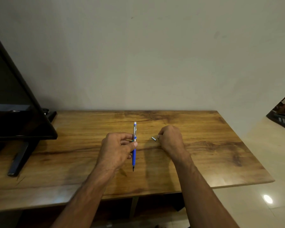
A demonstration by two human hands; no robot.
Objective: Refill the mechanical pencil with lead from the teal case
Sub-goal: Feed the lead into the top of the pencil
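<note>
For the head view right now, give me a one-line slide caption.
Left hand holds a blue mechanical pencil upright over the wooden table; right hand rests beside a small metal cap.

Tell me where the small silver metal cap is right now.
In the head view, the small silver metal cap lies on the wooden table, just at the fingertips of the right hand, right of the blue mechanical pencil held in the left hand.

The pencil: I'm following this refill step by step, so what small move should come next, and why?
Probably pull the white eraser off. The left hand holds the pencil upright; the right hand is at the metal cap on the table, so the eraser looks exposed.
</note>
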